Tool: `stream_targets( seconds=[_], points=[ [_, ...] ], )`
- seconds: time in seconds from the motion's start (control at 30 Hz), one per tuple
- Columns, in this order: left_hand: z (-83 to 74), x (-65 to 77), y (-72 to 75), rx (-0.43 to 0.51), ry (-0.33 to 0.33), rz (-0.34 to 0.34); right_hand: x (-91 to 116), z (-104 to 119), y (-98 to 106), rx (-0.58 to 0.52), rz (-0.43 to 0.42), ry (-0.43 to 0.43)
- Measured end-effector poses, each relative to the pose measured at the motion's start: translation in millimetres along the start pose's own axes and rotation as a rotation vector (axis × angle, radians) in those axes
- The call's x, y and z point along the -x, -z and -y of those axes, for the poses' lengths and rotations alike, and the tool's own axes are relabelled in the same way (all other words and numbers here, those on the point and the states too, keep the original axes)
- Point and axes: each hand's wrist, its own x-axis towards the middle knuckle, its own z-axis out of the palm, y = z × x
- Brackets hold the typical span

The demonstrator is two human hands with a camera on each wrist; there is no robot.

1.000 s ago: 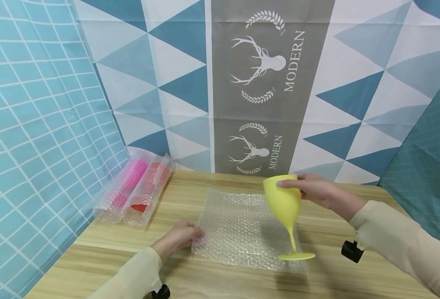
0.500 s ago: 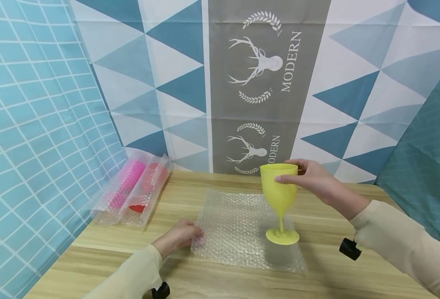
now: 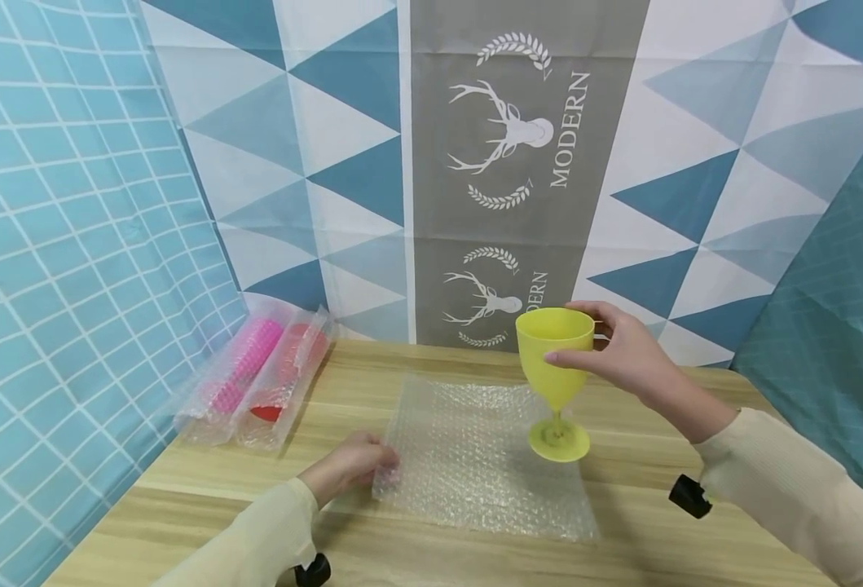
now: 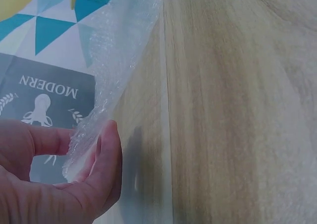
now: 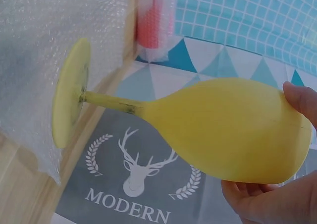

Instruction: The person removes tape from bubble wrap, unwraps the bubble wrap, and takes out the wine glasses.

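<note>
My right hand grips a yellow plastic goblet by the bowl, near the rim. The goblet hangs upright but slightly tilted above the right part of a clear bubble wrap sheet, its mouth turned a little towards me. Dark smudges mark the stem and foot in the right wrist view. At the sheet's left edge, my left hand pinches the bubble wrap between thumb and fingers. The left wrist view shows that edge of the wrap inside the bent fingers.
Two wrapped rolls, one around something pink and one around something red, lie at the back left of the wooden table. A patterned cloth hangs behind the table, and a blue grid cloth hangs on the left.
The right hand has tilted the goblet, swinging its foot away from me and upwards, so its mouth now shows. The left hand has stayed on the bubble wrap's edge.
</note>
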Motion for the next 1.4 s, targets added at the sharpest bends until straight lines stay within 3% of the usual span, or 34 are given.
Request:
stream_targets(
  seconds=[0.23,0.53,0.8,1.07,1.4],
  points=[
    [4.5,0.1,1.0,0.030,0.005,0.007,1.0,-7.0,7.0,0.019,-0.056,0.040],
    [10.4,0.0,3.5,0.081,-0.028,0.073,0.5,-18.1,16.2,0.031,-0.128,0.067],
    [11.2,0.1,3.5,0.067,-0.018,0.051,-7.9,-27.4,23.3,0.080,-0.248,0.125],
    [10.3,0.6,3.2,0.076,-0.012,0.046,-17.9,-45.3,32.1,0.072,-0.414,0.085],
    [10.7,0.0,2.8,0.092,0.002,0.048,-28.5,-66.7,42.8,-0.006,-0.444,0.043]
  ],
)
